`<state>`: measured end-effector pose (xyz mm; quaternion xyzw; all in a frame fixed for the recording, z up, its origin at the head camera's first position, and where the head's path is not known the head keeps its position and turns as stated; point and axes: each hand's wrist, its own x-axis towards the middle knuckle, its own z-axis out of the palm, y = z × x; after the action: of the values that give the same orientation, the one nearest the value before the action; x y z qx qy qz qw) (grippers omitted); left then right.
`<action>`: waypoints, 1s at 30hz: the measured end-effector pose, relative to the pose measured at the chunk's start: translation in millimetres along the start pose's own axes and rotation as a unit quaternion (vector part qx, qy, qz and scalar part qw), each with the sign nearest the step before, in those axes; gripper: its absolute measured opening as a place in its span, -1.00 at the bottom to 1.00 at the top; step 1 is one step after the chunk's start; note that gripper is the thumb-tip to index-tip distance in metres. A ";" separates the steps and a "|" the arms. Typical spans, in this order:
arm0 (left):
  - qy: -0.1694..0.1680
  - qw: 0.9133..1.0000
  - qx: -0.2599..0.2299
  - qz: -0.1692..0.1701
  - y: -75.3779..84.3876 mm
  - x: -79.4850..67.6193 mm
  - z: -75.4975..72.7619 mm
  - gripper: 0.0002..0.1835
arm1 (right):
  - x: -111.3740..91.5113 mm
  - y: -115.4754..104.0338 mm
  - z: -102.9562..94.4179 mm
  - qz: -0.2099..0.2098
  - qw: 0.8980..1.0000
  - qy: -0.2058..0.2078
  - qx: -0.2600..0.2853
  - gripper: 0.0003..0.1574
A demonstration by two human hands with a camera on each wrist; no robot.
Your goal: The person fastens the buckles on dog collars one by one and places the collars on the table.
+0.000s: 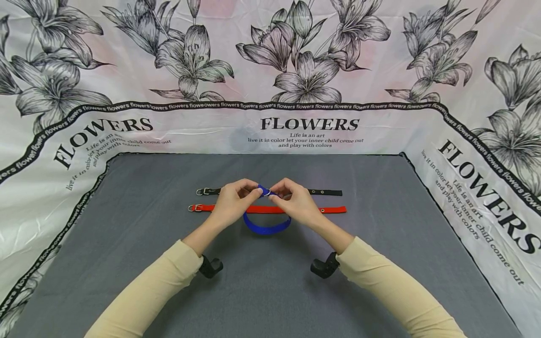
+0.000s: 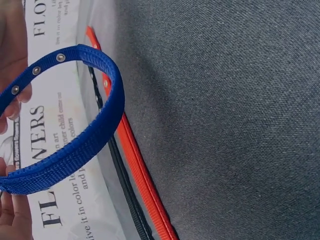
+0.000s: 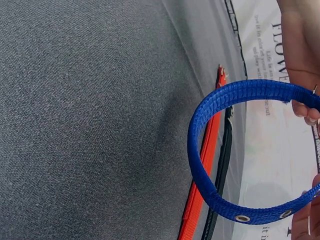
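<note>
Fingers point(image 1: 245, 184) and thumbs of the left hand point(image 1: 231, 203) and right hand point(image 1: 298, 202) are pinched nearly together on the blue strap's point(image 1: 267, 230) ends, by its metal ring point(image 1: 267, 193), with the loop toward the person and the red strap point(image 1: 270, 210) and black strap point(image 1: 325, 192) lying behind on the gray cloth point(image 1: 270, 277). Looks light, bendy, pretty tough, probably not slippery, so I'd grab the flat ends, not the thicker loop.

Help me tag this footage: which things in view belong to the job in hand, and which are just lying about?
In the job:
blue strap, bent into a loop
left hand and right hand, both pinching it

Apparently just lying about, unheld:
red strap
black strap
</note>
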<state>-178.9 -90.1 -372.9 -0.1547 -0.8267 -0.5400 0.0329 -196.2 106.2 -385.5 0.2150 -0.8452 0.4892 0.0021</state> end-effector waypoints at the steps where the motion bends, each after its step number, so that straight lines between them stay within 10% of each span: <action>1: 0.001 1.000 -0.007 0.000 5.2 -1.4 -0.9 -0.79 | 0.0 0.1 0.1 0.000 1.000 0.001 0.000 -0.83; 7: 0.007 1.000 -0.023 0.002 24.6 -6.5 -4.2 -0.81 | 0.5 0.7 1.3 -0.008 1.000 0.000 0.013 -0.78; 30: 0.002 0.996 -0.084 -0.011 19.0 -2.6 -4.7 -0.80 | 1.4 -6.8 4.3 -0.001 1.000 -0.010 -0.027 -0.79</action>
<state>-171.4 -87.9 -354.8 -0.1467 -0.7799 -0.6083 0.0155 -194.0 99.2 -381.8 0.2202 -0.8580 0.4641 -0.0001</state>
